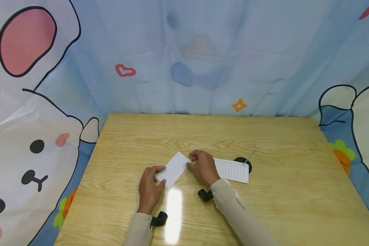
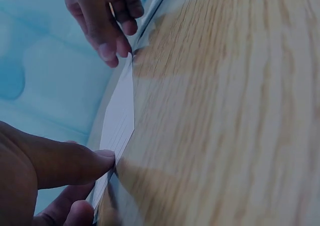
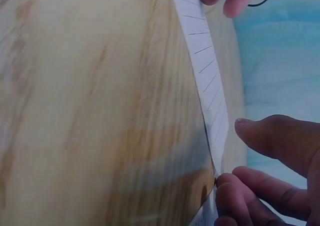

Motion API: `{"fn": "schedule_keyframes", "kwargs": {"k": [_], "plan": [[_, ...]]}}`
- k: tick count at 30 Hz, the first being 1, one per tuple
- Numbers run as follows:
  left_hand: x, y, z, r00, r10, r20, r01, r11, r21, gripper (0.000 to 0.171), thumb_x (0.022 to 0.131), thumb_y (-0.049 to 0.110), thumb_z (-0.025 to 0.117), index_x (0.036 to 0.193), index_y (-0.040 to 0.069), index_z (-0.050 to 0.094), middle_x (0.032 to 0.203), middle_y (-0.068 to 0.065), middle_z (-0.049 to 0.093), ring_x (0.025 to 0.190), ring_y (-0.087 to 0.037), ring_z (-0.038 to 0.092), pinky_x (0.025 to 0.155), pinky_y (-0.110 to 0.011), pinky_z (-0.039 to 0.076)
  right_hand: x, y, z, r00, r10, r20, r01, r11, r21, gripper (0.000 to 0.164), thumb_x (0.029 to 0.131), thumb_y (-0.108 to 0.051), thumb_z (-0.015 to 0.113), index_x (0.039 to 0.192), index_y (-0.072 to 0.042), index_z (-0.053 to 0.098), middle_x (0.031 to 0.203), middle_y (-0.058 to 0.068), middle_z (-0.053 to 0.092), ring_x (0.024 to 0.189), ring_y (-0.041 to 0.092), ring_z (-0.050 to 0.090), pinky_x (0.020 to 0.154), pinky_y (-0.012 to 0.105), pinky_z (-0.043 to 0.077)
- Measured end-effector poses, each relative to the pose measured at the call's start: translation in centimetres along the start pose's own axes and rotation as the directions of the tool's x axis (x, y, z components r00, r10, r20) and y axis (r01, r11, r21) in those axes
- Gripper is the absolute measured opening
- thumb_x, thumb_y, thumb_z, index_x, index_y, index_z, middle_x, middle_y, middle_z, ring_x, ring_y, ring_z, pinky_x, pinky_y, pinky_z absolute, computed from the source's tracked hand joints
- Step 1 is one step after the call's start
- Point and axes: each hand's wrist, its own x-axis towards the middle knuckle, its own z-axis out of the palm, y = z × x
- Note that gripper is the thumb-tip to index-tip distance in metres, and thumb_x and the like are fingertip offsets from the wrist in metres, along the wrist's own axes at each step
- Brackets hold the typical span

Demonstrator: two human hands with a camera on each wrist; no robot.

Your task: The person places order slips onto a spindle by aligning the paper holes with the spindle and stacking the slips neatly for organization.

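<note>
A lined white paper card (image 1: pixel 173 169) lies aslant on the wooden table, between both hands. My left hand (image 1: pixel 149 188) holds its near left end, thumb on one side and fingers on the other; the left wrist view shows the thumb (image 2: pixel 102 161) against the card's edge. At the card's far right corner is my right hand (image 1: pixel 204 167), its curled fingertips around that corner. In the right wrist view the right thumb (image 3: pixel 270 133) sits just beside the card's edge. Another lined card (image 1: pixel 232 171) lies right of my right hand, partly hidden by it.
A round black disc (image 1: pixel 249 166) shows from under the second card, with a thin pale strand by it. Part of a white piece (image 1: pixel 226 181) peeks out beside the right wrist. Black wrist cameras (image 1: pixel 160 218) sit on both sleeves. A printed curtain (image 1: pixel 203 85) hangs behind the table.
</note>
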Motion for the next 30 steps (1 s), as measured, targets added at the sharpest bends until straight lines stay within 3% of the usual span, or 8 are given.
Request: {"fn": "schedule_keyframes", "kwargs": {"k": [7,21,30], "plan": [[-0.1,-0.1,-0.2,0.999,0.013,0.031,-0.012,1.0,-0.019,0.047,0.083,-0.003,0.085,0.121,0.022,0.077,0.11,-0.003,0.066,0.081,-0.013,0.047,0.069,-0.026,0.039,0.3,-0.2,0.6,0.999,0.023,0.027,-0.021,0.998,-0.056,0.026,0.09,-0.015,0.085,0.11,-0.003,0.075,0.099,0.008,0.069,0.091,0.023,0.064,0.087,0.043,0.054],[-0.2,-0.3,-0.3,0.999,0.026,0.038,-0.025,1.0,-0.018,0.047,0.082,-0.003,0.085,0.121,0.021,0.077,0.109,-0.003,0.066,0.08,-0.013,0.048,0.069,-0.026,0.039,0.5,0.1,1.2,1.0,-0.021,0.017,0.023,0.994,-0.104,0.01,0.089,-0.012,0.085,0.092,-0.01,0.075,0.094,0.005,0.065,0.087,0.019,0.06,0.082,0.038,0.05],[-0.2,-0.2,-0.4,0.999,0.028,0.032,-0.027,0.999,-0.019,0.046,0.082,-0.003,0.085,0.121,0.021,0.077,0.109,-0.003,0.066,0.081,-0.014,0.049,0.069,-0.027,0.039,0.5,0.0,1.3,0.997,-0.073,0.008,0.073,0.997,0.008,0.013,0.089,-0.01,0.083,0.089,-0.015,0.071,0.085,0.001,0.071,0.077,0.013,0.063,0.073,0.033,0.053]]}}
